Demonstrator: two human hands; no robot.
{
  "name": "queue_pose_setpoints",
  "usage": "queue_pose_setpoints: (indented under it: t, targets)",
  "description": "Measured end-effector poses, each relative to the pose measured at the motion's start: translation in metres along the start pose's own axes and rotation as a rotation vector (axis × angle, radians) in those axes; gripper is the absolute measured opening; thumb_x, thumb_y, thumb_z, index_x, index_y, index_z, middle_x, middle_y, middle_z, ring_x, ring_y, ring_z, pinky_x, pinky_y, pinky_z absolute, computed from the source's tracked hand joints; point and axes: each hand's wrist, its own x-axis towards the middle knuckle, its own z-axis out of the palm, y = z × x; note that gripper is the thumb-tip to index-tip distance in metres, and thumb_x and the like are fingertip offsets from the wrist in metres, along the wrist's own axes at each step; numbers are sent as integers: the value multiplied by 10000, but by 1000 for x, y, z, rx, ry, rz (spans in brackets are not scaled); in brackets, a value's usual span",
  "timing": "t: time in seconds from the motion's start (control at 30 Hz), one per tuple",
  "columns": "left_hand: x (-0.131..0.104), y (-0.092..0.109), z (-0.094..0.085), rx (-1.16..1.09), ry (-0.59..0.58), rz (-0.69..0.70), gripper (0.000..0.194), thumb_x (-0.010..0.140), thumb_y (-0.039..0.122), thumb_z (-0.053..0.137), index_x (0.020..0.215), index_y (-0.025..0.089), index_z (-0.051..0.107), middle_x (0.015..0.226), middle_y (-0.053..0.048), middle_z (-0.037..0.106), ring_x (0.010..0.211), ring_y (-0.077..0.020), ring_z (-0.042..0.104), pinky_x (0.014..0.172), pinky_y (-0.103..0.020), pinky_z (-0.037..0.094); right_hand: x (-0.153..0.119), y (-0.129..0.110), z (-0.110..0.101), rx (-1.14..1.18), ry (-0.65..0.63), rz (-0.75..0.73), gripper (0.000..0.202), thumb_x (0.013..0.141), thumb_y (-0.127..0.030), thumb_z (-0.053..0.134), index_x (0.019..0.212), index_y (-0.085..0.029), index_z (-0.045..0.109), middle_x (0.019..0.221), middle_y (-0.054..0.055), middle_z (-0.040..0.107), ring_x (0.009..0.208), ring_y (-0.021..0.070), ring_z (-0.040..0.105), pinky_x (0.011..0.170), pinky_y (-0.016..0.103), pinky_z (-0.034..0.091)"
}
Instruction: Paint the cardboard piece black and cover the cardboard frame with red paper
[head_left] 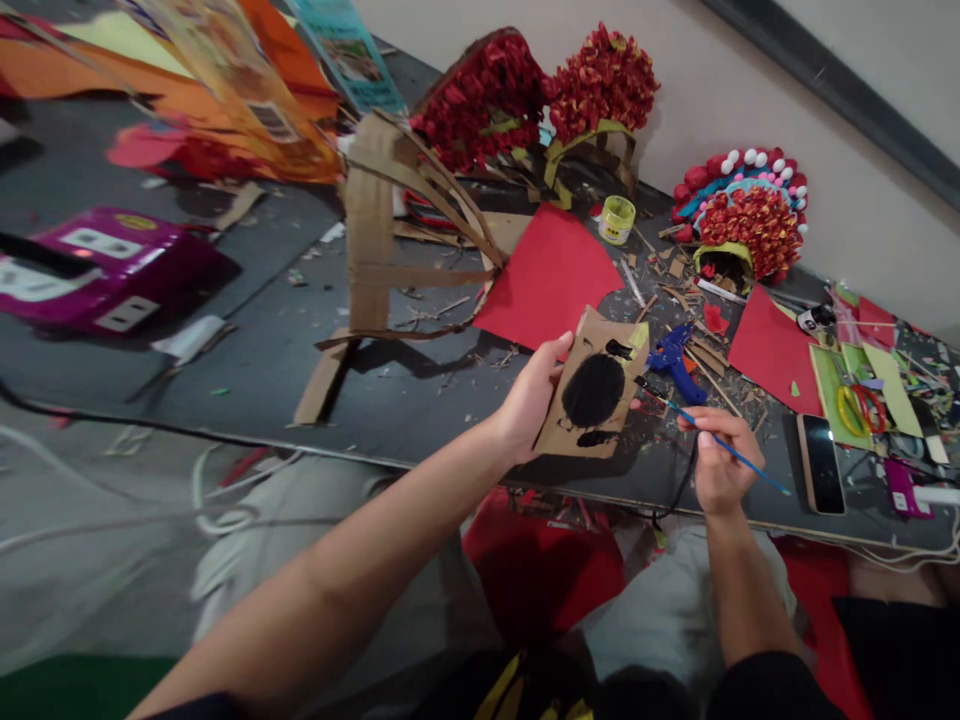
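My left hand [529, 400] grips a piece of cardboard [559, 435] by its left edge, thumb on top, above the table's front edge. Painted on it are a large black oval [594, 390] and smaller black patches at its upper and lower right. Between the fingers of my right hand [724, 455] is a thin blue paintbrush [720, 440]. Its dark bristles point left, close to the cardboard's right edge; whether they touch it I cannot tell. Just beyond the brush lies a blue glue gun [677, 362]. A red sheet [551, 275] lies behind the cardboard.
A cardboard frame [371, 230] stands left of the red sheet, with a purple power box [112, 265] further left. Decorated red headpieces [604, 80] line the wall. A small yellow jar [616, 220], a phone [820, 465], scissors [862, 408] and scattered scraps lie on the table.
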Motion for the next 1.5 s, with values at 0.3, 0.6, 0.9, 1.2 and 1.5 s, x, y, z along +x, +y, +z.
queue_pose_setpoints:
  t: [0.3, 0.6, 0.9, 1.2, 1.5]
  targets:
    - [-2, 1, 2, 16, 16, 48, 579, 840, 550, 370, 1047, 117, 694, 825, -106, 762, 896, -296, 720, 783, -400, 575, -2, 0, -1, 125, -15, 104, 98, 866, -214, 576, 903, -236, 663, 877, 28, 730, 723, 161, 703, 591, 300, 609]
    - [-1, -6, 7, -2, 48, 198, 619, 874, 571, 406, 1197, 104, 653, 1007, -119, 761, 1129, -339, 648, 996, -448, 500, -9, -17, 20, 171, -244, 37, 148, 852, -134, 556, 910, -224, 657, 876, 31, 763, 690, 146, 717, 599, 277, 622]
    - [0, -5, 6, -2, 87, 225, 563, 881, 499, 334, 1141, 124, 664, 902, -84, 766, 1103, -320, 661, 888, -424, 558, -14, -18, 26, 109, -354, -58, 194, 829, -95, 558, 930, -227, 658, 915, 35, 772, 795, 162, 744, 665, 286, 629]
    - [0, -4, 7, 8, 94, 240, 569, 860, 516, 334, 1095, 122, 670, 839, -78, 760, 1016, -303, 694, 847, -403, 565, -12, -17, 25, 35, -360, -92, 170, 837, -108, 553, 920, -226, 644, 908, 39, 770, 815, 164, 744, 655, 288, 633]
    - [0, -4, 8, -45, 68, 269, 607, 836, 545, 363, 1169, 123, 644, 1002, -108, 752, 1117, -334, 650, 905, -434, 544, -13, -18, 27, 52, -362, -92, 197, 820, -101, 549, 922, -228, 661, 910, 41, 774, 806, 167, 746, 677, 295, 633]
